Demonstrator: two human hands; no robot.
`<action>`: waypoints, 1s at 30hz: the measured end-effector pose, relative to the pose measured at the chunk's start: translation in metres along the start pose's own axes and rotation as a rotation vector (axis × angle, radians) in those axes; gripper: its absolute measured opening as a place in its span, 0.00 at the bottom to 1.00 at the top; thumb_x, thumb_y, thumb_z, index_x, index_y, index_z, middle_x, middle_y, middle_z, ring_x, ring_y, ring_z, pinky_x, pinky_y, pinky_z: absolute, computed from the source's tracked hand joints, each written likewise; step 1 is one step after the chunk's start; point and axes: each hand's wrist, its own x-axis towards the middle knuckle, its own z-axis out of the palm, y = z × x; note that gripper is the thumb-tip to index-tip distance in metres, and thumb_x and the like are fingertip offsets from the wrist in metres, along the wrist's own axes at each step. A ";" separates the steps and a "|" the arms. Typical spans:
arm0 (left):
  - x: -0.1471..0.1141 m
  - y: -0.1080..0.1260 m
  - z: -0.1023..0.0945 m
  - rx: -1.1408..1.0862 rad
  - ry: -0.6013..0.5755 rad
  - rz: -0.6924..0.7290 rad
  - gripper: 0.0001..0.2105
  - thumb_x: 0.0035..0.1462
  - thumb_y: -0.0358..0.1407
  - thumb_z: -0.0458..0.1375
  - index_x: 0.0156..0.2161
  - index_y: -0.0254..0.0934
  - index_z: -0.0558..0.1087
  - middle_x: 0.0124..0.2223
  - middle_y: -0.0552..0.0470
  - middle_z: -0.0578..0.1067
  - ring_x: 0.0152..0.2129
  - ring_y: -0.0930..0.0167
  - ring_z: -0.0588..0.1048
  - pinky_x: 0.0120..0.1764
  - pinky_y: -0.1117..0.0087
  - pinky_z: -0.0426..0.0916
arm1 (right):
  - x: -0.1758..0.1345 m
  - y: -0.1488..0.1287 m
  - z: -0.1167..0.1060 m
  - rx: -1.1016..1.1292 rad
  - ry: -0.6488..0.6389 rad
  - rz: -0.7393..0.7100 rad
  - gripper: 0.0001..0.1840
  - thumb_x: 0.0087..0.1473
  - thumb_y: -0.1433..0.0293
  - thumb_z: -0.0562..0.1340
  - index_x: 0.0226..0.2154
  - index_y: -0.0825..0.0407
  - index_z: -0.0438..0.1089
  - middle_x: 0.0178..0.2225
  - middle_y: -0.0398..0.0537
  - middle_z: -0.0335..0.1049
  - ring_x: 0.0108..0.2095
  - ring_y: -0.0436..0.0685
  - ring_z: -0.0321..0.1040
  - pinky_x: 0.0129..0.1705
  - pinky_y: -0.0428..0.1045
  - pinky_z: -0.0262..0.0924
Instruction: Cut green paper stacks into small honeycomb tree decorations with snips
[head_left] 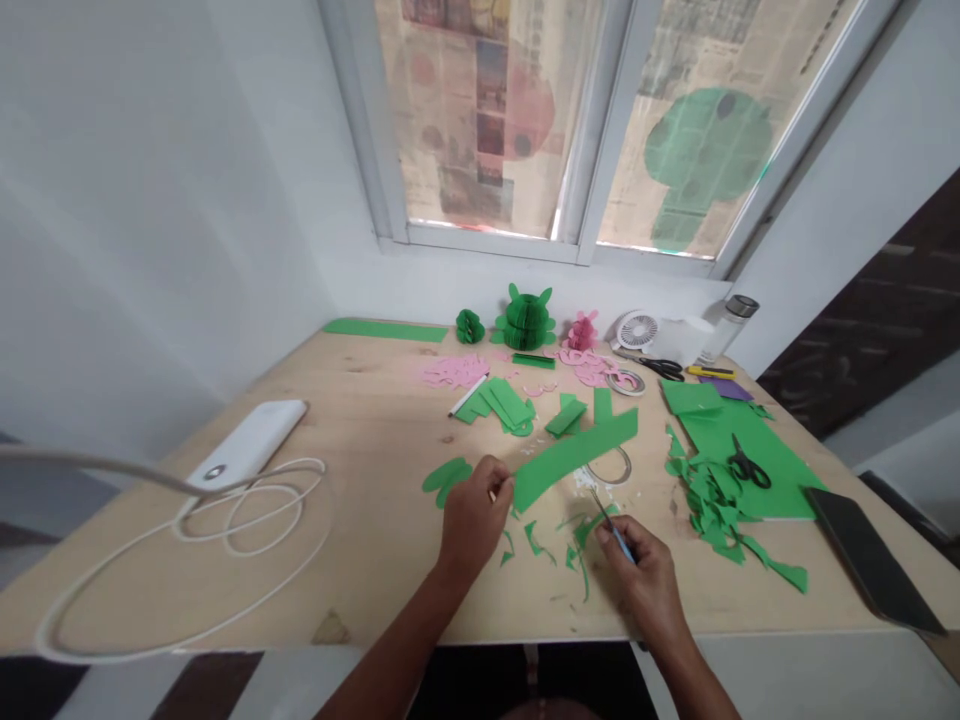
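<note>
My left hand (478,505) is closed, with its fingertips pinching the near left end of a long green paper strip (577,458). The strip slants up to the right over the table. A small pale tip shows between those fingers; I cannot make out what it is. In my right hand (646,568) is a slim tool with a blue handle and a thin metal shaft (621,540), its exact kind unclear. Its tip points at white scraps (585,480) below the strip. Green paper offcuts (536,540) lie between my hands, and green oval cutouts (448,480) beside the left one.
Black scissors (748,465) rest on green sheets (787,470) at the right, near a dark phone or tablet (870,555). Paper figures (527,322), a small fan (636,330) and a bottle (729,328) stand at the back. A white power bank (247,440) with looped cable lies left.
</note>
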 end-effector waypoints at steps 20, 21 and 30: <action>-0.004 0.014 0.014 -0.836 -0.129 -0.449 0.10 0.43 0.36 0.62 0.27 0.38 0.63 0.17 0.57 0.71 0.15 0.72 0.72 0.22 0.73 0.65 | 0.017 -0.009 0.034 0.226 0.155 0.001 0.20 0.55 0.55 0.58 0.40 0.53 0.72 0.34 0.51 0.73 0.33 0.57 0.68 0.36 0.51 0.63; -0.006 0.014 0.016 -0.840 -0.134 -0.467 0.11 0.43 0.37 0.62 0.27 0.38 0.63 0.17 0.57 0.71 0.15 0.71 0.73 0.22 0.73 0.65 | 0.017 -0.009 0.036 0.250 0.154 0.017 0.21 0.55 0.54 0.58 0.41 0.53 0.71 0.35 0.51 0.73 0.34 0.57 0.68 0.37 0.51 0.63; -0.022 0.019 0.022 -0.830 -0.175 -0.525 0.12 0.41 0.38 0.64 0.26 0.38 0.64 0.17 0.57 0.72 0.15 0.72 0.72 0.21 0.74 0.65 | 0.015 -0.002 0.037 0.117 0.158 0.035 0.20 0.50 0.55 0.62 0.20 0.51 0.60 0.18 0.35 0.49 0.20 0.49 0.48 0.21 0.44 0.46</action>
